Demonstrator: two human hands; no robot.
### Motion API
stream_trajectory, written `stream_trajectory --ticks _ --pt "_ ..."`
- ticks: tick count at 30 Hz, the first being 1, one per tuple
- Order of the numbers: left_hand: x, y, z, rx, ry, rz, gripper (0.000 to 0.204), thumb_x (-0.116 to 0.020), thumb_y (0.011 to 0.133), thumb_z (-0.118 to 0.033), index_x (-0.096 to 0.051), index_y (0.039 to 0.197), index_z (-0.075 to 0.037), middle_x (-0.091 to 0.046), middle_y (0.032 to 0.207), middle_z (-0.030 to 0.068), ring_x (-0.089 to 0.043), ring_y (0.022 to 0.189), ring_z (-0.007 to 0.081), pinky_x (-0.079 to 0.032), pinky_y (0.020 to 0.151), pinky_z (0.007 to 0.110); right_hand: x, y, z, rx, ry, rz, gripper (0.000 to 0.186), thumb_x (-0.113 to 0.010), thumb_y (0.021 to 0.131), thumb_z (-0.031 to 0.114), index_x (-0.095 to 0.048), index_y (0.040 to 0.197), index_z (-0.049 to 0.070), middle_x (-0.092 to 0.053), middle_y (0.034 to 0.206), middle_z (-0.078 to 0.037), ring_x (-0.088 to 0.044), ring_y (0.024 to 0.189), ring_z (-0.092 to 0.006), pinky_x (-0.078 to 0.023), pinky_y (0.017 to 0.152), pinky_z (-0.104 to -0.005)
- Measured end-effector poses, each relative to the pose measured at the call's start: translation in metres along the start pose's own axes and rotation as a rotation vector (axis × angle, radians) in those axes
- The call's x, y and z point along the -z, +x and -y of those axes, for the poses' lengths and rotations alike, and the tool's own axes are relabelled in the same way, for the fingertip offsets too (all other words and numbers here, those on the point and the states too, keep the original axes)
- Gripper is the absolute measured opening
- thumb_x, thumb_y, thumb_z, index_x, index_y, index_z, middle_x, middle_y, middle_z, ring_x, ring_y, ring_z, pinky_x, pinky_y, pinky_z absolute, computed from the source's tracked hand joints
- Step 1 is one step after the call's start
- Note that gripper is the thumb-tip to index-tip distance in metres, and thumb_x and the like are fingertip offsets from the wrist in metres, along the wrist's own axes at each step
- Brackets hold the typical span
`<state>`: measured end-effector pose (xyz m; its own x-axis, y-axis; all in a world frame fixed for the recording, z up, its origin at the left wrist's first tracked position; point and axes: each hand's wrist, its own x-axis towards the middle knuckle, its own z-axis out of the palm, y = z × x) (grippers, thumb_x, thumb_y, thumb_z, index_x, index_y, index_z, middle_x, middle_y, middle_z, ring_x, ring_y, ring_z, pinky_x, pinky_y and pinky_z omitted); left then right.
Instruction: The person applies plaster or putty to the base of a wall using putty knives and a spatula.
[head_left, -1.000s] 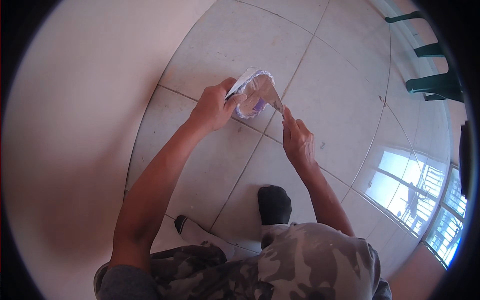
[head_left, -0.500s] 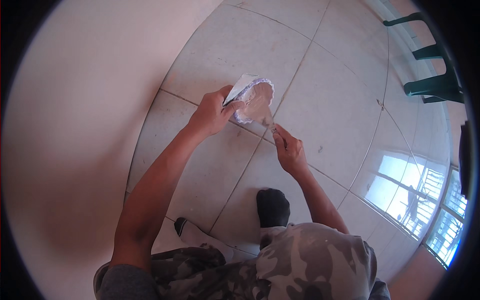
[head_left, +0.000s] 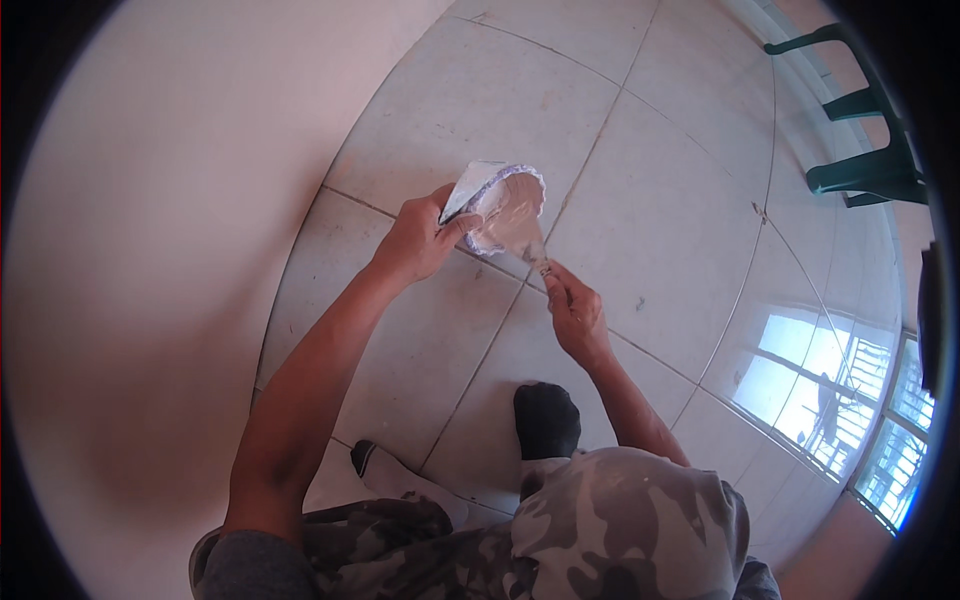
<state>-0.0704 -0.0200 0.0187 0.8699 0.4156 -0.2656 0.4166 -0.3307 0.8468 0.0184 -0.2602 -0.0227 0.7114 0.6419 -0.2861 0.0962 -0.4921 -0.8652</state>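
Note:
My left hand [head_left: 420, 238] is closed around the side of a round tub [head_left: 488, 246] with a ragged, purplish-white rim. Pale paste coats its inside, and the tub is tilted so its mouth faces up toward me. A flat, whitish piece with a straight edge [head_left: 470, 184] sticks out beside the tub, by the left fingers; I cannot tell whether it is part of the tub. My right hand [head_left: 578, 312] grips the handle of a putty knife [head_left: 521, 232]. Its wide blade, smeared with paste, reaches over the rim into the tub.
A pale wall [head_left: 160, 250] runs along the left, meeting the light tiled floor [head_left: 690, 200]. Green plastic chair legs [head_left: 870, 170] stand at the upper right. A barred window [head_left: 895, 460] is at the lower right. My feet [head_left: 547, 418] and camouflage-clothed knee [head_left: 630, 520] are below the hands.
Both hands, with the tub and the putty knife, have shifted slightly toward me. The blade stays in the tub at a slightly different angle.

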Motion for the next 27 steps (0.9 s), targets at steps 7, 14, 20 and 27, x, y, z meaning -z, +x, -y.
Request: stream_trajectory --ticks 7,14,20,27 --pt "0.000 -0.002 0.006 -0.030 0.016 -0.004 0.041 -0.065 0.097 -0.027 -0.059 0.129 -0.004 -0.072 0.103 0.0177 -0.069 0.092 0.0303 -0.051 0.084 0.037 -0.017 -0.002 -0.010 0.175 -0.057 -0.065 0.030 -0.057 0.097 0.014 -0.063 0.121 -0.004 -0.065 0.075 -0.024 -0.066 0.066 -0.0395 -0.052 0.060 -0.0446" --pt "0.004 -0.004 -0.008 0.027 0.083 0.028 0.037 -0.064 0.097 -0.026 -0.059 0.125 -0.003 -0.071 0.099 0.0202 -0.068 0.091 0.0345 -0.051 0.082 0.038 0.010 0.011 0.002 0.287 -0.624 -0.174 0.032 -0.061 0.095 0.013 -0.062 0.124 0.000 -0.067 0.080 -0.024 -0.066 0.068 -0.0417 -0.052 0.059 -0.0465" --pt "-0.002 0.001 -0.003 -0.086 0.039 0.000 0.033 -0.065 0.096 -0.025 -0.060 0.119 -0.002 -0.070 0.096 0.0217 -0.067 0.087 0.0362 -0.051 0.080 0.039 -0.003 0.003 -0.022 0.442 -0.229 -0.192 0.030 -0.060 0.095 0.009 -0.063 0.123 0.001 -0.065 0.076 -0.023 -0.066 0.066 -0.0395 -0.052 0.058 -0.0449" --pt "-0.006 0.001 -0.005 -0.159 0.061 -0.028 0.031 -0.066 0.096 -0.023 -0.060 0.118 -0.001 -0.069 0.091 0.0216 -0.066 0.084 0.0364 -0.050 0.078 0.040 -0.002 0.004 -0.024 0.425 -0.379 -0.199 0.032 -0.060 0.095 0.008 -0.061 0.125 -0.001 -0.066 0.077 -0.022 -0.065 0.062 -0.0364 -0.051 0.056 -0.0421"
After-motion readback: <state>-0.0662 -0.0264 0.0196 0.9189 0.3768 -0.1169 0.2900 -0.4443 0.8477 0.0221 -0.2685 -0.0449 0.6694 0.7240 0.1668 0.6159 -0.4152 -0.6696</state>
